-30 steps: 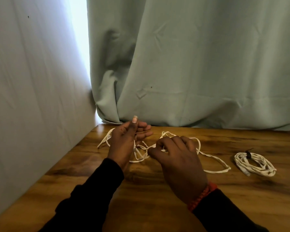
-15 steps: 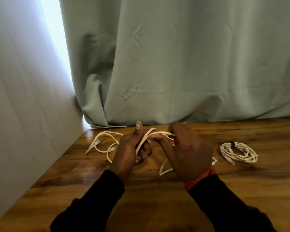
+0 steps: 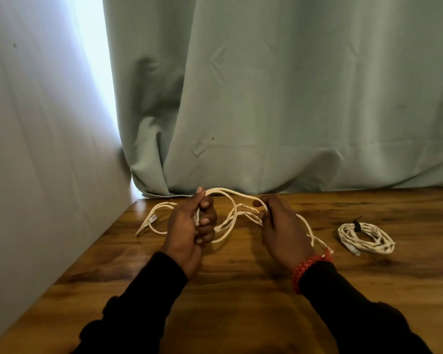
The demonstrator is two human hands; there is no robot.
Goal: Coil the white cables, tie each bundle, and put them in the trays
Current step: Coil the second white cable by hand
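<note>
Coiling in progress. Left hand (image 3: pixel 189 231) closes around gathered loops of the loose white cable (image 3: pixel 230 215); right hand (image 3: pixel 281 231) pinches a strand, feeding it across above the wooden table (image 3: pixel 241 290). To the right lies a finished bundle (image 3: pixel 366 237), coiled and tied with a dark tie (image 3: pixel 357 226). Judged remaining: finishing this coil, tying it, traying both; no trays visible.

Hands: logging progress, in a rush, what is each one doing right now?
Left hand: closed around loops of the loose white cable.
Right hand: pinching the same cable.
</note>
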